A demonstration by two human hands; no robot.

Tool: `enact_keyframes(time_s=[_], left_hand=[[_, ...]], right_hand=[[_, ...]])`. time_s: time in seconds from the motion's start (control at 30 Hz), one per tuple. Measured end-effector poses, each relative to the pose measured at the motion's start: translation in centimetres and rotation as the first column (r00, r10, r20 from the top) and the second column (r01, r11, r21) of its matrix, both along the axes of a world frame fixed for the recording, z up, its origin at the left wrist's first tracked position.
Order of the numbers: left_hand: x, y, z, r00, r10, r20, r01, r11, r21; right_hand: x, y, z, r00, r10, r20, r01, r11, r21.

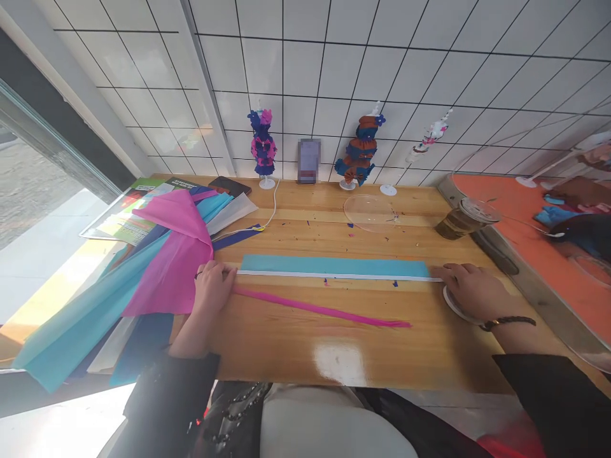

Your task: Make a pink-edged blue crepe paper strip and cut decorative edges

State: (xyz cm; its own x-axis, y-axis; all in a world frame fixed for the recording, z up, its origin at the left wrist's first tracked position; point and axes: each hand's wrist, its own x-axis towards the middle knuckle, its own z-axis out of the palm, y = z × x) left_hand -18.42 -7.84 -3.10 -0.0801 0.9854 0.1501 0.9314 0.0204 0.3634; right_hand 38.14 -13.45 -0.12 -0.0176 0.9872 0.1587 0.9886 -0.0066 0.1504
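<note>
A turquoise strip (334,264) lies lengthwise across the wooden table, with narrow white tape (338,276) stretched along its near edge. My left hand (214,286) is closed, fingers pinching the tape's left end against the tabletop. At the other end my right hand (472,292) is closed on the tape, its fingertips pressed down just past the strip. Part of a white tape roll (456,306) shows beneath that hand; the rest is hidden. Nearer to me, a thin magenta strip (324,309) slants across the wood, its left end close to my left hand.
Pink, turquoise, white and navy sheets (172,254) pile up at the left, over magazines. Decorated stands (264,146), a phone (309,161) and a clear plastic disc (370,213) are at the back. A drink cup (465,219) stands right, beside an orange surface (534,254).
</note>
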Motion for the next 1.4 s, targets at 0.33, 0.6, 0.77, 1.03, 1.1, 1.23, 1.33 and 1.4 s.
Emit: enact_keyframes(time_s=[0.33,0.6,0.77,1.03,1.1,1.23,1.33,1.4], left_hand=[[0.2,-0.3,0.2,0.999,0.009,0.033,-0.010,1.000,0.003],[0.1,-0.8,0.2,0.994,0.015,0.111,-0.018,0.999,0.027],[-0.1,-1.1,0.5,0.986,-0.012,0.163,0.004,0.999,0.047],[-0.3,-1.2,0.9,0.977,-0.028,0.210,0.019,0.999,0.047],[-0.3,-1.2,0.9,0.978,-0.031,0.208,0.023,0.999,0.040],[-0.3,-1.0,0.7,0.980,-0.020,0.198,0.013,0.999,0.034],[-0.1,-1.0,0.6,0.983,-0.007,0.184,0.004,1.000,0.020],[0.0,-0.9,0.6,0.984,0.005,0.178,-0.005,1.000,0.004]], right_hand=[[-16.3,-4.2,0.9,0.825,0.402,-0.398,-0.449,0.893,-0.029],[-24.6,-3.4,-0.2,0.781,0.445,-0.439,-0.499,0.867,-0.010],[-26.1,-2.7,-0.4,0.760,0.385,-0.524,-0.494,0.865,-0.081],[-26.1,-3.2,0.2,0.790,0.409,-0.458,-0.497,0.863,-0.087],[-25.6,-3.3,-0.1,0.820,0.435,-0.371,-0.490,0.870,-0.063],[-25.0,-3.4,-0.3,0.827,0.474,-0.302,-0.505,0.863,-0.029],[-25.9,-3.2,0.4,0.792,0.496,-0.356,-0.530,0.848,0.002],[-27.1,-2.8,1.2,0.761,0.511,-0.400,-0.554,0.832,0.008]])
